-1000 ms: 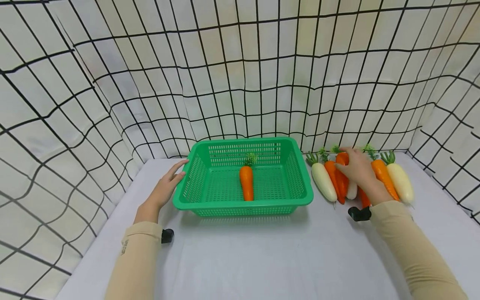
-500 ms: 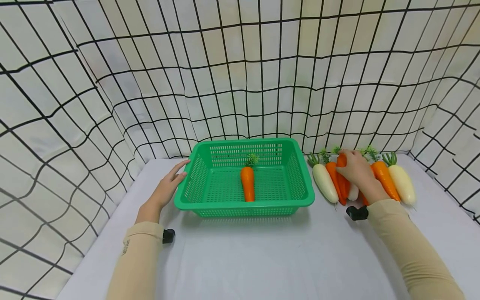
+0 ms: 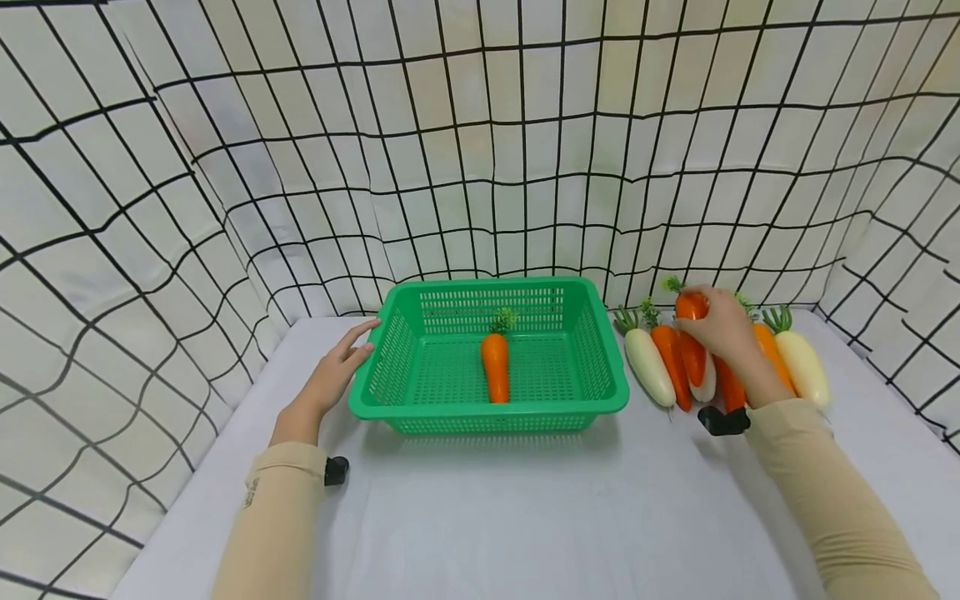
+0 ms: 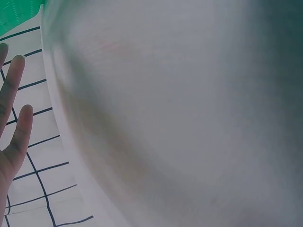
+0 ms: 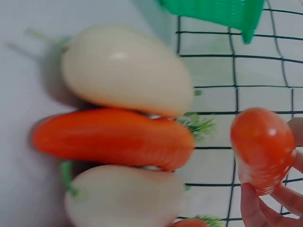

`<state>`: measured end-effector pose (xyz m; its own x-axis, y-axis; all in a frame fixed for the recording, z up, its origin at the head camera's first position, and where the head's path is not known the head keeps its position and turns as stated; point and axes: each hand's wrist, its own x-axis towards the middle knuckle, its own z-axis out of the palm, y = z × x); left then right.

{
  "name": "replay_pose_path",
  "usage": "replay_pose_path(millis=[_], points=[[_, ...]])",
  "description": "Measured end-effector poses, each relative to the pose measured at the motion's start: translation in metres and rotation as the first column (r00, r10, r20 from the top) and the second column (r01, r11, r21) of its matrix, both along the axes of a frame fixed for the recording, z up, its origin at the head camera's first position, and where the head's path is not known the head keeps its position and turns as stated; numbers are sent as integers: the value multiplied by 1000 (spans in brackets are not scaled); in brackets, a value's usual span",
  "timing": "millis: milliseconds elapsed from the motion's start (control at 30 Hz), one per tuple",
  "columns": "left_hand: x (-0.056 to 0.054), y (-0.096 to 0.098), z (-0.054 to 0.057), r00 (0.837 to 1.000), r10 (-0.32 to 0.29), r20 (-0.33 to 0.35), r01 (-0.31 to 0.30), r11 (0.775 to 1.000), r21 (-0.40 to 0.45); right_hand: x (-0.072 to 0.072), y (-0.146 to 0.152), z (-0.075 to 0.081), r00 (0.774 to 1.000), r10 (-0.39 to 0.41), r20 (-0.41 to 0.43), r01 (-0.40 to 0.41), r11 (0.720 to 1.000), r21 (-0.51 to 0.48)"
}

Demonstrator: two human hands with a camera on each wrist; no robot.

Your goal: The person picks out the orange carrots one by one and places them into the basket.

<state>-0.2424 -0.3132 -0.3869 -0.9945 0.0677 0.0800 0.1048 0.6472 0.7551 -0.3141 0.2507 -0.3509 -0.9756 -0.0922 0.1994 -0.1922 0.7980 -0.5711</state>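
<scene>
The basket (image 3: pixel 487 410) stands on the worktop (image 3: pixel 487 517), with one loose carrot (image 3: pixel 495 367) inside near its middle, top toward the back. The hands are well apart. The left hand (image 3: pixel 330 379) rests at the basket's left rim, fingers extended. The right hand (image 3: pixel 723 329), to the right of the basket, pinches the held carrot (image 3: pixel 692 307) near its thick top end, raised above a row of vegetables.

Closest to the basket in that row lies the near radish (image 3: pixel 649 367), then the slim carrot (image 3: pixel 670 354); both lie between the held carrot and the basket, whose right wall also stands between. Farther from the basket come the middle radish (image 3: pixel 705 385), the red carrot (image 3: pixel 729 383), the outer carrot (image 3: pixel 771 354) and, farthest, the far radish (image 3: pixel 804 371). The right hand and forearm cover parts of these last ones, so their exact contacts cannot be told. Behind the basket rises the grid wall (image 3: pixel 510 150). In front of it, to either side, a black device (image 3: pixel 336 471) sits at each sleeve (image 3: pixel 277 517).
</scene>
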Motion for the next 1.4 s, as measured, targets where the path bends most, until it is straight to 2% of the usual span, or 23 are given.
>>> replay_pose_path(millis=[133,467,767,1033,1400], points=[[0,0,1,1000,2,5,-2,1000,2,1,-4,10,1000,16,-26,-18,997,-75],[-1,-1,1,1000,0,6,0,1000,-4,3,-27,44,997,74,-27,-78,977,-201],[-1,0,2,1000,4,11,-4,1000,-5,-3,-62,66,980,199,16,-183,930,-319],[1,0,3,1000,3,14,-3,1000,0,-14,-91,74,963,258,77,-209,896,-392],[0,0,2,1000,4,16,-4,1000,-4,-23,-126,69,941,307,141,-211,859,-467]])
